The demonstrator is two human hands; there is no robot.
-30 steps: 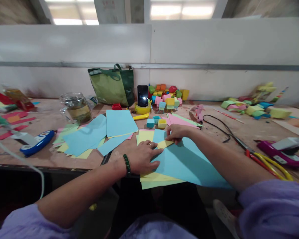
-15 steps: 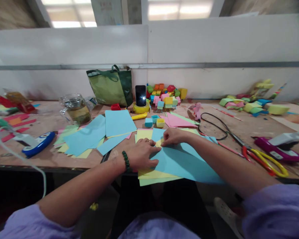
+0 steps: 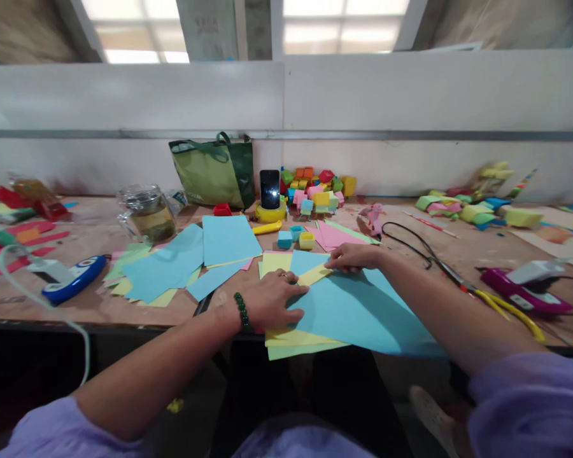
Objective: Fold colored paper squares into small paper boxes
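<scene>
A large blue paper sheet (image 3: 363,312) lies before me over yellow and green sheets (image 3: 305,351) at the table's front edge. A narrow yellow paper strip (image 3: 315,275) crosses it at a slant. My left hand (image 3: 274,298), with a green bead bracelet at its wrist, rests on the papers with fingers spread, the index fingertip at the strip's left end. Closed in a pinch, my right hand (image 3: 353,257) has the strip's right end between its fingers. Just beyond are small blue and yellow paper boxes (image 3: 307,240).
To the left lie blue sheets (image 3: 172,264), a glass jar (image 3: 148,213) and a blue power strip (image 3: 79,278). A phone (image 3: 270,189) stands behind, near colourful paper boxes (image 3: 319,187). On the right are yellow-handled scissors (image 3: 516,312) and a purple power strip (image 3: 528,294).
My right hand has moved to the right and slightly away from me, and more of the yellow strip now shows between the hands. My left hand has stayed in place.
</scene>
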